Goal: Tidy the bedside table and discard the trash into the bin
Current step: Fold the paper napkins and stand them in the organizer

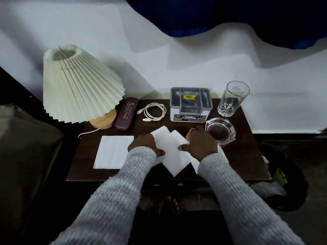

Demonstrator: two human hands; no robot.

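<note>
Both hands hold a white paper napkin (170,149) over the front middle of the dark bedside table (247,156). My left hand (144,145) grips its left edge and my right hand (200,143) grips its right edge. The napkin is partly folded, with corners pointing up and down. A second white napkin (113,152) lies flat on the table to the left. A black bin (290,184) with trash inside stands on the floor to the right of the table.
On the table stand a pleated lamp (79,85), a maroon glasses case (126,113), a coiled white cable (154,111), a grey organiser box (191,103), a drinking glass (232,98) and a glass ashtray (221,130). A bed edge (26,147) is at left.
</note>
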